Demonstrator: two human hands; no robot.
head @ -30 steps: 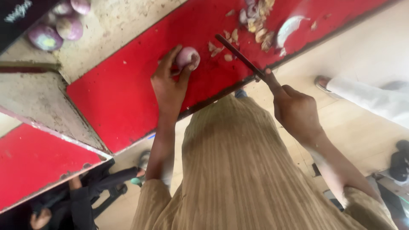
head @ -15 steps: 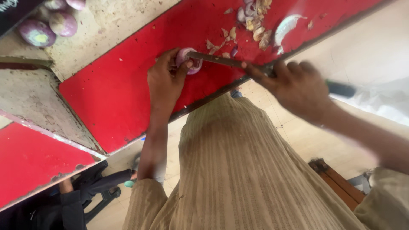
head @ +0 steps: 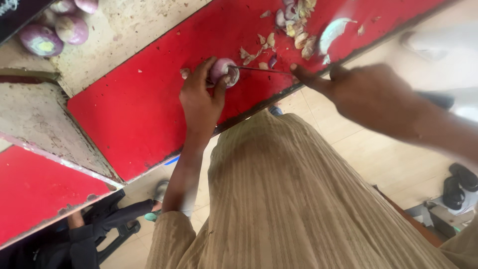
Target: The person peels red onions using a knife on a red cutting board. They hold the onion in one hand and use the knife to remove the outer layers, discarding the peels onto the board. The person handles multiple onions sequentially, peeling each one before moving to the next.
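In the head view, the left hand [head: 200, 102] rests on the red counter [head: 129, 114] with its fingers curled over a small purple onion [head: 222, 71], thumb on one side and fingertips on the other, pinching it down against the board near the counter's front edge. The right hand [head: 368, 94] comes in from the right, closed around the handle of a knife [head: 261, 69], forefinger stretched forward along it; the thin blade lies nearly flat and its tip touches the onion's cut end. The onion looks light, firm and round, with a dry papery skin that is likely to slip and roll, so it seems best held as it is, from above and on both flanks, with the fingertips kept back from the blade's end. Loose peelings [head: 294, 30] and a pale curved slice [head: 332, 34] lie further back on the counter, well apart from the hands. At the upper left, several whole purple onions [head: 42, 40] sit on a worn pale surface [head: 129, 35]. Below the counter, another person's dark-clothed legs [head: 104, 224] show beside the tiled floor [head: 378, 159]. The right hand is blurred, so the finer detail of its grip cannot be told.
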